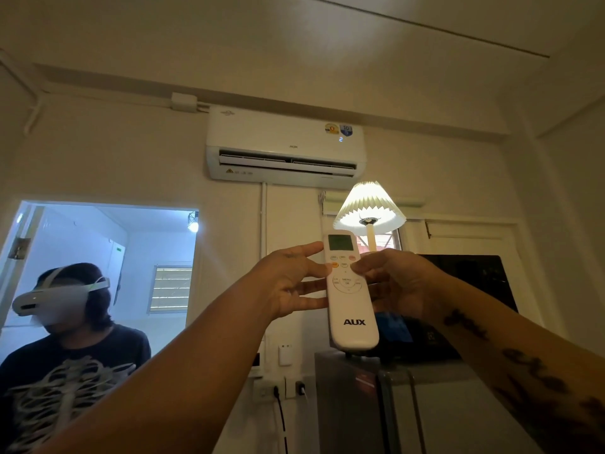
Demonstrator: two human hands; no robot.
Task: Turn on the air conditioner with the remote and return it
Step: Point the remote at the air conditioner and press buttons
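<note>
A white AUX remote [352,317] is held upright in front of me, its small screen at the top. My left hand [291,283] grips its left side, with the thumb near the orange button. My right hand [397,283] holds the right side, thumb resting on the buttons. High on the wall, straight above the remote, hangs the white air conditioner [284,147]; its louvre stands open and a blue digit glows on its front.
A lit lamp with a pleated shade [370,208] stands behind the remote on a grey fridge [409,407], next to a dark microwave [471,290]. A person wearing a headset [62,322] stands at the lower left before an open doorway. Wall sockets [284,385] sit below.
</note>
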